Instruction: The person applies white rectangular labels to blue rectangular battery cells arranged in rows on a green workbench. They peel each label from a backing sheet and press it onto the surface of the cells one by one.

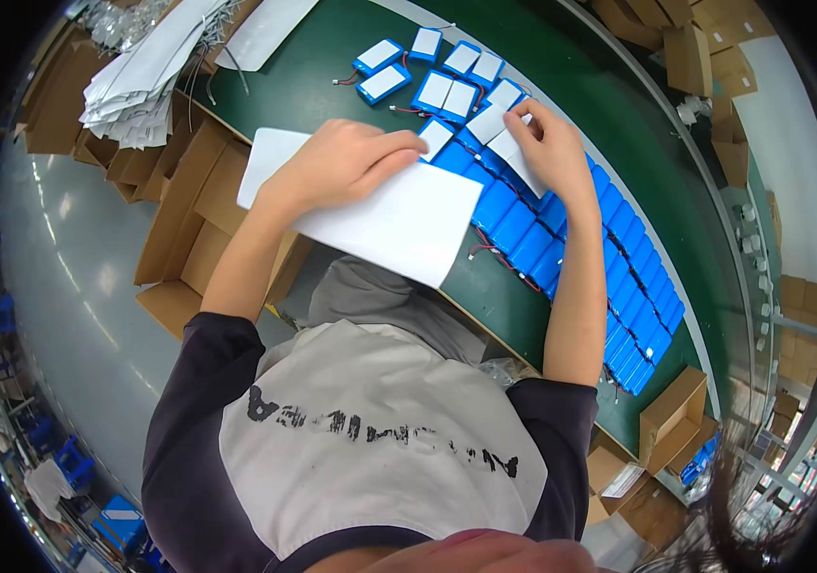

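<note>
Right hand (557, 158), green table (502, 304), cartons (175, 222)

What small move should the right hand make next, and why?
Probably press the white piece beside the right hand flat onto the blue packs: its fingertips are right there, and packs farther off bear similar white rectangles. Whether the piece lies flat is hard to tell.

Glossy grey floor (69, 229) at left bears light reflections (107, 278). Green-topped workbench (303, 95) runs from upper left to lower right.
</note>
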Demonstrator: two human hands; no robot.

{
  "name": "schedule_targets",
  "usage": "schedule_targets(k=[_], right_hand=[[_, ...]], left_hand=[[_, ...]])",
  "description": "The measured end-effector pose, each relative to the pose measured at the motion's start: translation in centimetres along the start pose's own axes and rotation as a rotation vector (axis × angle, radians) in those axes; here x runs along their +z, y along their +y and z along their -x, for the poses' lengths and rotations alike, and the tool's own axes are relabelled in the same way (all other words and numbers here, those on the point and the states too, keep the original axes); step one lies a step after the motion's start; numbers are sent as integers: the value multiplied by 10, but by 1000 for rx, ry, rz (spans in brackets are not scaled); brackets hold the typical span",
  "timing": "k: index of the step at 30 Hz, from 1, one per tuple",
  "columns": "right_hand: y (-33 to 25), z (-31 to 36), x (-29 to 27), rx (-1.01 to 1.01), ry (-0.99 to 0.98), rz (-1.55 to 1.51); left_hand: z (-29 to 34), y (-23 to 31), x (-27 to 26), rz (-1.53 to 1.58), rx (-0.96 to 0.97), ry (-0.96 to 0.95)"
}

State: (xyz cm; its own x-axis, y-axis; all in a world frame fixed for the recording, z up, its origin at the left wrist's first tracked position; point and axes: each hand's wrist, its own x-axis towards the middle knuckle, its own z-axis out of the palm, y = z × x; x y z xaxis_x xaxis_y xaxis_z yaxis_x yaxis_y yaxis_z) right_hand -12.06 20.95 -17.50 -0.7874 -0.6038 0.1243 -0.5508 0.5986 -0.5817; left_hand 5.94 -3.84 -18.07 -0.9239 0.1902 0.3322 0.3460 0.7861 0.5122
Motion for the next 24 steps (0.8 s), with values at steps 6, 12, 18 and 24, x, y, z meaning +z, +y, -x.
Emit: schedule_targets(k=[6, 12, 18, 24], right_hand=[[5, -12, 1, -29, -138, -43], [5, -16, -3, 14, -201, -9], [-13, -10, 1, 44, -132, 297], [3, -1, -13, -36, 93, 82]], left_hand=[[-29, 0, 15, -123, 12, -20], [-34, -2, 24, -151, -31, -63], [-47, 1, 42, -286, -18, -154], [-52, -3, 53, -256, 100, -14]])
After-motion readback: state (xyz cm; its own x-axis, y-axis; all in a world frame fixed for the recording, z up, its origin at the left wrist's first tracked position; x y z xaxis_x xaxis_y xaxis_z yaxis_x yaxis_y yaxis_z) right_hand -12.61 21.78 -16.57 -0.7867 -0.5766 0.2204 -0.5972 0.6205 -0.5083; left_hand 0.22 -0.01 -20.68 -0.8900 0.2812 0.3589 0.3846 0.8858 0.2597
